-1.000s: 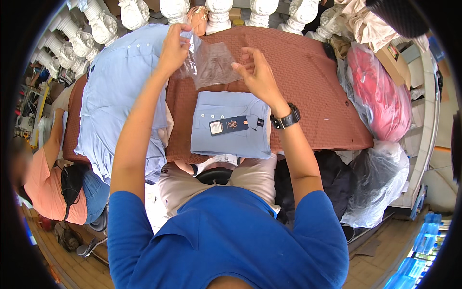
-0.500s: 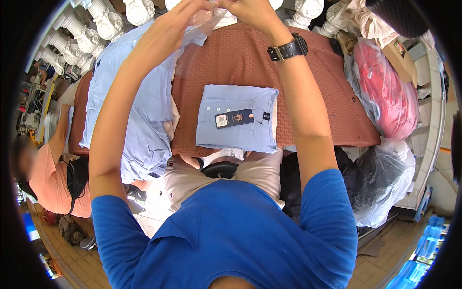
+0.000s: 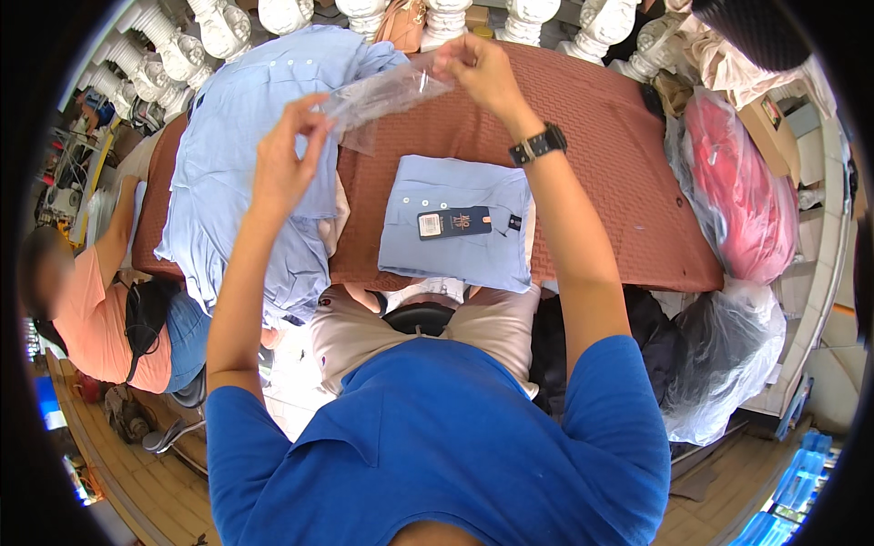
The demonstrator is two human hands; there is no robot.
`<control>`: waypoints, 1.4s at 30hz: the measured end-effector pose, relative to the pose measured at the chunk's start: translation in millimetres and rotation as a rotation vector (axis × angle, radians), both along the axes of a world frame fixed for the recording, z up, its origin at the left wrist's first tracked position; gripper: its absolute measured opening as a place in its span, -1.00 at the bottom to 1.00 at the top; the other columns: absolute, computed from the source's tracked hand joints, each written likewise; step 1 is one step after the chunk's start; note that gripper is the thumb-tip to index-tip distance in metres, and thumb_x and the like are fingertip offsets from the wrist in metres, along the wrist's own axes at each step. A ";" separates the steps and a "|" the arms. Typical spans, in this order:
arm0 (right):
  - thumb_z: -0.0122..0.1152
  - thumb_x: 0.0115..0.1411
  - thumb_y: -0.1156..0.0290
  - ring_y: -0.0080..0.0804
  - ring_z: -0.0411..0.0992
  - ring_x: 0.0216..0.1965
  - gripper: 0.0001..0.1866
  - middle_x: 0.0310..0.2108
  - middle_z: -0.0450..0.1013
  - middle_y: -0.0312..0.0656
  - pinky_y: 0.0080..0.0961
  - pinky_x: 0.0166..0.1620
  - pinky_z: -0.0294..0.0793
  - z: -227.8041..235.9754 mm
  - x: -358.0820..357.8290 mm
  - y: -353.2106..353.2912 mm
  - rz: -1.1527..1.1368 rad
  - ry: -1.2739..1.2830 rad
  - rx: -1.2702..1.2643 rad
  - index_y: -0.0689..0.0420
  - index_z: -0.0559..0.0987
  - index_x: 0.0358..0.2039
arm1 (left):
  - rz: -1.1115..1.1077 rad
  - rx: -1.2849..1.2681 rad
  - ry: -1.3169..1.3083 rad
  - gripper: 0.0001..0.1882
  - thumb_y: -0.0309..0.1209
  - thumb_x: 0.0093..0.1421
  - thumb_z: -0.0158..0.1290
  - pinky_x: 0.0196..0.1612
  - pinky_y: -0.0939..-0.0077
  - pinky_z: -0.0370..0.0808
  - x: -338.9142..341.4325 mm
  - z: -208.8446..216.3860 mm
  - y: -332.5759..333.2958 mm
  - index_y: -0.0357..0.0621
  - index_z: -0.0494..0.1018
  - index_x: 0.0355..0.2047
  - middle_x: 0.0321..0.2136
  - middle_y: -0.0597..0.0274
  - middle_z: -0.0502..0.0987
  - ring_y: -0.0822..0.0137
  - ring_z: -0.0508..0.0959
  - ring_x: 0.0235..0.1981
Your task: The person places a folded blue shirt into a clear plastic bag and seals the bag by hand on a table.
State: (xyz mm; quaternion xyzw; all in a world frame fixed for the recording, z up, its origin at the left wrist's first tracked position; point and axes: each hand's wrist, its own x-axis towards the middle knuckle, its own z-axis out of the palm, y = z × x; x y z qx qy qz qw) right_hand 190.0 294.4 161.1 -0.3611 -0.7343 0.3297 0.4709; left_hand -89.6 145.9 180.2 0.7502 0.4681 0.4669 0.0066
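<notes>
A clear plastic bag [image 3: 387,98] is stretched between my two hands above the far part of the table. My right hand [image 3: 481,77] pinches its right end, and a dark watch circles that wrist. At the bag's left end, my left hand [image 3: 289,150] has its fingertips closed on the edge. Below the bag, nearer me, a folded light-blue shirt [image 3: 410,246] lies flat with its buttons upward. On the shirt rests a dark cardboard tag [image 3: 453,223] with a white label. A heap of unfolded light-blue shirts [image 3: 241,173] lies beside my left forearm and hangs over the front edge.
The table carries a brown textured cloth [image 3: 610,146]. White balusters [image 3: 528,20] line its far side, with a tan bag [image 3: 402,25] among them. Plastic-wrapped red goods [image 3: 742,191] and a cardboard box [image 3: 769,132] stand right. A person in orange [image 3: 114,318] is at left.
Both hands have come back nearer me from the far edge and spread apart. The plastic bag is now drawn out sideways between them.
</notes>
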 end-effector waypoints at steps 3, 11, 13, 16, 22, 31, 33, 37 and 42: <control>0.25 0.33 0.49 -0.49 0.65 -0.32 -0.86 -0.28 0.62 -0.16 -0.60 -0.31 0.63 -24.9 -12.3 3.6 0.004 0.021 -0.193 0.29 0.62 -0.18 | 0.015 -0.139 -0.031 -0.68 -0.46 0.31 0.15 -0.27 0.36 0.55 -3.5 -23.3 6.6 -0.14 0.47 0.07 -0.40 0.17 0.66 0.18 0.64 -0.43; 0.29 0.30 0.43 -0.46 0.66 -0.30 -0.82 -0.25 0.62 -0.05 -0.57 -0.27 0.65 36.0 -9.6 13.3 -0.289 0.002 0.083 0.30 0.57 -0.21 | 0.421 -0.142 -0.165 -0.49 -0.06 0.32 0.15 -0.15 0.16 0.50 28.7 13.2 21.4 -0.34 0.43 -0.08 -0.21 -0.17 0.54 -0.03 0.57 -0.25; 0.30 0.30 0.42 -0.46 0.66 -0.30 -0.81 -0.26 0.62 -0.05 -0.57 -0.27 0.65 66.3 -9.2 -21.1 -0.307 0.068 0.047 0.30 0.56 -0.21 | 0.355 -0.437 0.006 -0.40 0.07 0.25 0.21 -0.17 0.19 0.48 28.0 -52.2 -27.0 -0.31 0.47 -0.10 -0.25 -0.06 0.58 0.11 0.60 -0.21; 0.30 0.30 0.39 -0.43 0.65 -0.32 -0.78 -0.33 0.63 -0.08 -0.55 -0.29 0.64 35.4 23.5 -20.7 -0.390 0.054 0.037 0.30 0.53 -0.23 | 0.153 -0.955 -0.023 -0.29 0.09 0.24 0.21 -0.09 0.24 0.53 40.0 -137.3 -81.0 -0.46 0.47 -0.05 -0.28 -0.14 0.61 0.06 0.64 -0.19; 0.25 0.33 0.46 -0.34 0.64 -0.38 -0.79 -0.27 0.57 0.01 -0.51 -0.37 0.68 -41.9 89.5 -0.1 -0.543 0.566 -0.212 0.34 0.43 -0.22 | 0.077 -1.097 -0.939 -0.39 -0.18 0.12 0.40 -0.24 0.36 0.61 84.7 -173.1 -129.9 -0.47 0.47 -0.04 -0.30 0.05 0.64 0.34 0.67 -0.31; 0.19 0.34 0.50 -0.30 0.64 -0.43 -0.81 -0.31 0.51 0.00 -0.46 -0.38 0.73 -48.4 137.1 -16.1 -0.691 0.543 -0.170 0.37 0.40 -0.24 | 0.115 -0.993 -1.357 -0.56 -0.36 0.28 0.22 -0.02 0.39 0.59 66.8 -150.3 -52.8 -0.31 0.42 0.09 -0.01 0.05 0.55 0.25 0.58 0.00; 0.19 0.33 0.51 -0.29 0.64 -0.42 -0.81 -0.32 0.50 -0.02 -0.45 -0.37 0.73 -48.2 145.1 -22.7 -0.672 0.527 -0.181 0.37 0.41 -0.24 | 0.077 -0.892 -1.568 -0.57 -0.36 0.31 0.19 0.01 0.37 0.58 61.3 -162.9 -45.7 -0.30 0.38 0.11 0.02 0.04 0.53 0.22 0.56 0.03; 0.19 0.33 0.52 -0.30 0.65 -0.39 -0.83 -0.33 0.52 -0.01 -0.46 -0.37 0.73 -45.9 149.2 -41.9 -0.661 0.422 -0.170 0.37 0.42 -0.26 | 0.096 -1.151 -1.497 -0.59 -0.36 0.34 0.17 0.08 0.35 0.54 90.9 -174.6 -95.0 -0.35 0.39 0.09 0.02 0.07 0.54 0.20 0.56 0.05; 0.23 0.32 0.48 -0.36 0.64 -0.39 -0.81 -0.36 0.57 0.00 -0.48 -0.39 0.71 -47.4 136.3 -40.1 -0.596 0.424 -0.172 0.36 0.45 -0.25 | -0.094 -1.254 -1.576 -0.52 -0.37 0.30 0.21 0.00 0.34 0.58 161.0 -163.8 -132.9 -0.39 0.36 0.12 0.00 0.03 0.55 0.19 0.60 -0.02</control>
